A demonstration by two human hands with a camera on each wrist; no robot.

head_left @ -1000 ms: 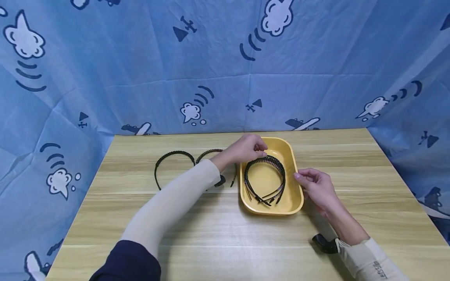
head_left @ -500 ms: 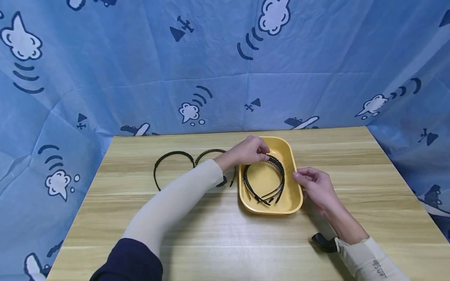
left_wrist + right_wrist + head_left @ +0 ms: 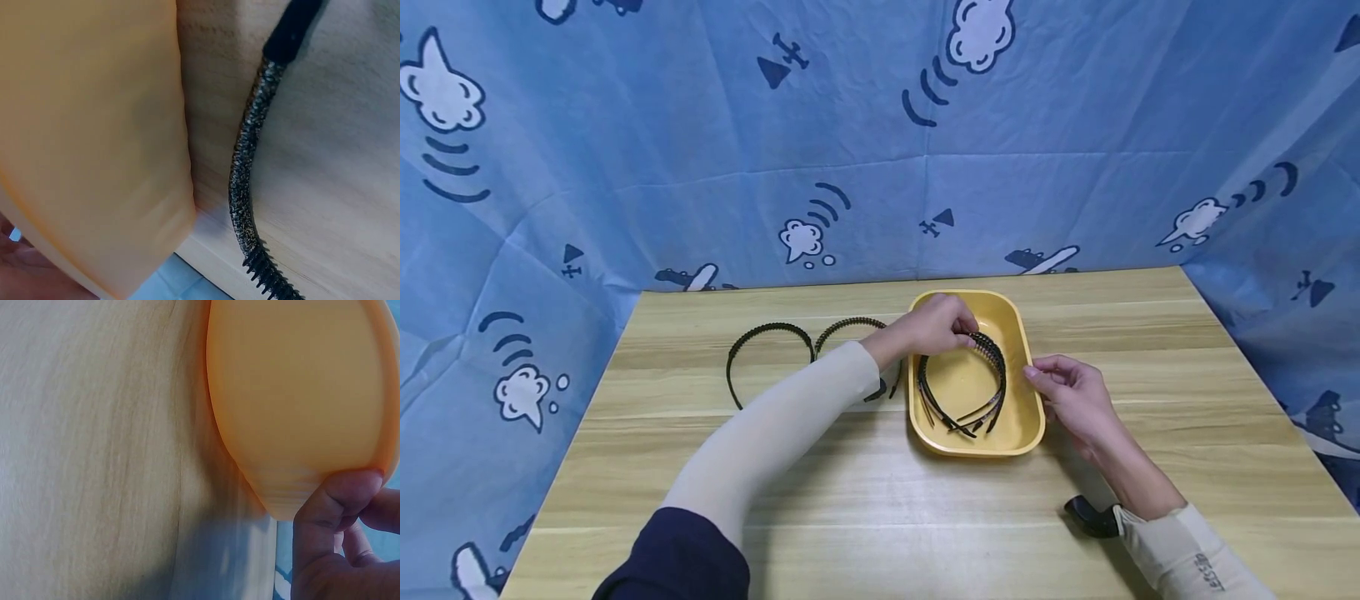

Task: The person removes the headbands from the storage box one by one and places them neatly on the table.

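Several dark toothed headbands [image 3: 1002, 375] lie bunched in a yellow plastic tray [image 3: 962, 385]. My left hand [image 3: 938, 323] reaches over the tray's left side and pinches the top of the bunch with curled fingers; which band it holds is hidden. My right hand [image 3: 1078, 396] pinches the tray's right rim between thumb and fingers, which the right wrist view shows close up beside the tray wall [image 3: 300, 381]. Left of the tray lie two more headbands, a black one [image 3: 775, 326] and a second one [image 3: 852, 321] partly behind my left forearm.
The wooden table [image 3: 880, 517] carries everything, and a blue patterned cloth [image 3: 880, 208] hangs behind it. In the left wrist view, a speckled headband [image 3: 240, 175] lies close beside the tray's outer wall [image 3: 94, 125]. A black wrist device [image 3: 1092, 518] sits at my right cuff.
My left hand has moved slightly right and down onto the top of the bunched headbands. My right hand stays on the tray rim, and the whole view has shifted slightly.
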